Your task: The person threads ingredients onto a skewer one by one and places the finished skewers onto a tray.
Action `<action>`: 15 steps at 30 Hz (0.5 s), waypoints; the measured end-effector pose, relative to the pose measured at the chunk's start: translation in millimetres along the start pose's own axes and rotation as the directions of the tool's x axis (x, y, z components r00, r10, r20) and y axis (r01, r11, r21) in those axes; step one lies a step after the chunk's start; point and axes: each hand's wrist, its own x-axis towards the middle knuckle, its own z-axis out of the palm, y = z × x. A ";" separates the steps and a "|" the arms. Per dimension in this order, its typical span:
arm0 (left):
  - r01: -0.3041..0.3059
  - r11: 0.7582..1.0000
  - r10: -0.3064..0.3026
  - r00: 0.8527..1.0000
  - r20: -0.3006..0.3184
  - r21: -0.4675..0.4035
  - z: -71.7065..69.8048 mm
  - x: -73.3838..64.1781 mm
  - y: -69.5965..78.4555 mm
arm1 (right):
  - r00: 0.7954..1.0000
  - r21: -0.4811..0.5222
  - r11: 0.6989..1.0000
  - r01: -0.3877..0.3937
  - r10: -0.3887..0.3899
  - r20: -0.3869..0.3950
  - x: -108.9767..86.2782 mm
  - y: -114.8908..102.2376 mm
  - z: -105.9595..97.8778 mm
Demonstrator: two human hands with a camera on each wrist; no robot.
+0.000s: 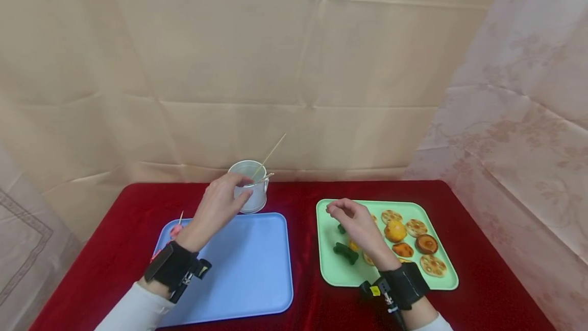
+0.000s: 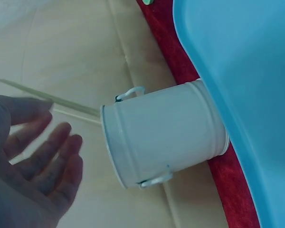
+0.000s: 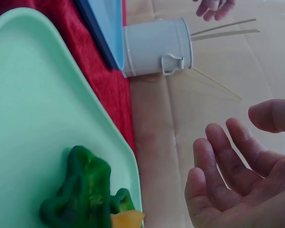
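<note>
My left hand [image 1: 219, 203] reaches over the white metal bucket [image 1: 252, 201], its fingers loosely bent around empty air. Thin wooden skewers [image 2: 76, 105] stick out of the bucket; in the left wrist view they run close beside the thumb and fingertips. One skewer [image 1: 272, 152] leans up to the right in the head view. Above the left part of the green tray [image 1: 332, 272] hovers my right hand [image 1: 363, 226], fingers slightly curled and holding nothing. Below it lie green pepper pieces [image 3: 88, 190] and an orange-yellow piece [image 3: 127, 220].
A blue tray [image 1: 243, 269] lies in front of the bucket. At its left edge, pink food pieces [image 1: 176, 230] on a pick are partly hidden by my left arm. Round slices [image 1: 433, 265], a mushroom-like brown piece [image 1: 426, 244] and a yellow lump [image 1: 395, 231] sit on the green tray.
</note>
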 end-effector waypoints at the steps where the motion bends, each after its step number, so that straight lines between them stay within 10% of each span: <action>1: -0.007 1.000 0.007 1.000 0.007 -0.001 2.3 2.7 0.6 | 1.000 0.002 1.000 -0.006 0.006 -0.001 -0.7 0.7 -0.5; 15: -0.099 0.995 0.097 0.990 -0.099 -0.023 15.1 18.0 -0.9 | 1.000 0.016 1.000 -0.008 0.008 -0.004 -1.6 5.1 -10.7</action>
